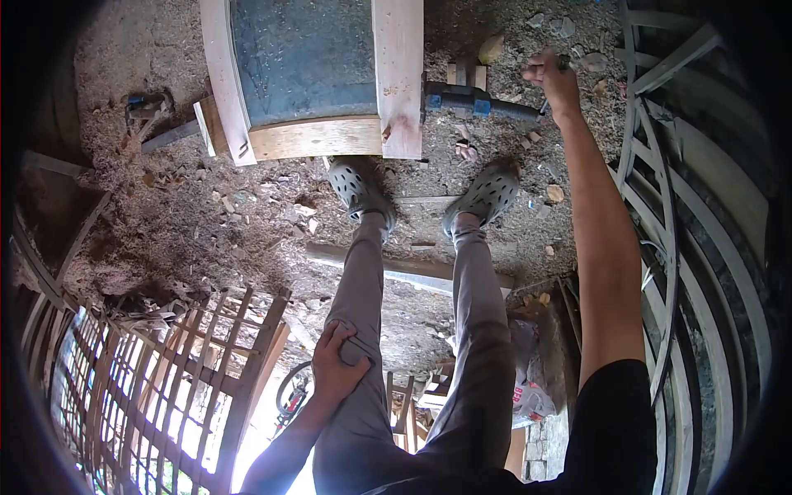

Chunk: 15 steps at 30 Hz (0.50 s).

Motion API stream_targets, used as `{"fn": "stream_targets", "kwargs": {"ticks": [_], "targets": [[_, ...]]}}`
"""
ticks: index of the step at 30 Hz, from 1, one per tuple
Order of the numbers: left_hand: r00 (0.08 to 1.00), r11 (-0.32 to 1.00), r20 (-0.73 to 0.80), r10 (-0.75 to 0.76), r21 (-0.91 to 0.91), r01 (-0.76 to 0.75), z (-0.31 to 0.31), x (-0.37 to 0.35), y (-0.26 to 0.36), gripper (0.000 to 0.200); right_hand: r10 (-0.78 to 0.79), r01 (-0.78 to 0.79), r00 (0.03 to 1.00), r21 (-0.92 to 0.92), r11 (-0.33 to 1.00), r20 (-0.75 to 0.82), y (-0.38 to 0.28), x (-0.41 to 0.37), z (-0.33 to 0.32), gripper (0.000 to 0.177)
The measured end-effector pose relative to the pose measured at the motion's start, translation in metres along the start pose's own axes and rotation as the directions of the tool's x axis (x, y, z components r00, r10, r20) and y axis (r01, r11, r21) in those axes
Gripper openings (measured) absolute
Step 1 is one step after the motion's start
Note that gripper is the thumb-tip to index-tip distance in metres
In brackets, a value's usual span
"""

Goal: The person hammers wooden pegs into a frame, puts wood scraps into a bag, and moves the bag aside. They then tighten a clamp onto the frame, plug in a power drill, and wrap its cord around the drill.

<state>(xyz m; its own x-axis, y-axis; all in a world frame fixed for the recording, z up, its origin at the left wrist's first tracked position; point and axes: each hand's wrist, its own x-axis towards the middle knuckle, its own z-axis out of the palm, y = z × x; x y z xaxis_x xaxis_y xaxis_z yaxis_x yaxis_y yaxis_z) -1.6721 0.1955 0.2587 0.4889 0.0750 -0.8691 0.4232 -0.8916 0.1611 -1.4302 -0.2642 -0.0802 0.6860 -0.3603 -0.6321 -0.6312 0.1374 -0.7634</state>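
Note:
My right hand (551, 81) reaches out at the upper right, fingers curled and slightly blurred, around the dark-ended crank handle of a clamp (481, 103). This dark clamp with blue parts lies against the right side of a wooden frame. The frame has two pale side boards (398, 74), a shorter front board (318, 139) and a dusty blue-grey panel (301, 62) between them. Another clamp end (148, 106) with a blue part shows at its left side. My left hand (338, 365) rests on my left knee, thumb and fingers apart, holding no object.
Sawdust and wood scraps cover the ground. A plank (404, 271) lies behind my clogs (487, 196). Slatted wooden pieces (198, 371) stand at lower left; curved wooden strips (709, 272) line the right. A plastic bag (532, 400) sits beside my right leg.

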Motion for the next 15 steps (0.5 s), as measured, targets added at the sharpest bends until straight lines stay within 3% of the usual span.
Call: {"fn": "stream_targets", "kwargs": {"ticks": [3, 5, 7, 8, 13, 15], "targets": [[1.000, 1.000, -0.010, -0.001, -0.005, 0.001, 0.004, 0.000, -0.003, 0.054, 0.064, -0.052, 0.991, 0.106, 0.993, -0.115, 0.001, 0.013, -0.006, 0.045], [1.000, 1.000, 0.011, -0.020, -0.013, 0.020, 0.003, 0.001, -0.003, 0.054, 0.030, -0.003, 0.987, 0.170, 0.985, -0.156, -0.026, -0.019, 0.004, 0.043], [1.000, 1.000, 0.004, -0.022, -0.014, 0.022, 0.004, 0.002, -0.004, 0.054, -0.238, 0.232, 0.971, 0.212, 0.950, 0.005, -0.027, -0.029, -0.001, 0.040], [1.000, 1.000, 0.000, -0.015, -0.013, 0.015, 0.003, 0.002, -0.004, 0.054, -0.203, 0.209, 0.978, 0.235, 0.949, -0.051, -0.025, -0.031, -0.005, 0.042], [1.000, 1.000, 0.000, -0.016, 0.023, 0.016, -0.002, 0.004, -0.005, 0.054, -0.086, 0.087, 0.996, 0.318, 0.944, -0.019, -0.039, -0.049, -0.005, 0.048], [1.000, 0.999, -0.003, -0.011, 0.044, 0.011, -0.005, 0.006, -0.004, 0.054, -0.110, 0.181, 0.970, 0.340, 0.923, -0.217, -0.036, -0.049, 0.006, 0.052]]}}
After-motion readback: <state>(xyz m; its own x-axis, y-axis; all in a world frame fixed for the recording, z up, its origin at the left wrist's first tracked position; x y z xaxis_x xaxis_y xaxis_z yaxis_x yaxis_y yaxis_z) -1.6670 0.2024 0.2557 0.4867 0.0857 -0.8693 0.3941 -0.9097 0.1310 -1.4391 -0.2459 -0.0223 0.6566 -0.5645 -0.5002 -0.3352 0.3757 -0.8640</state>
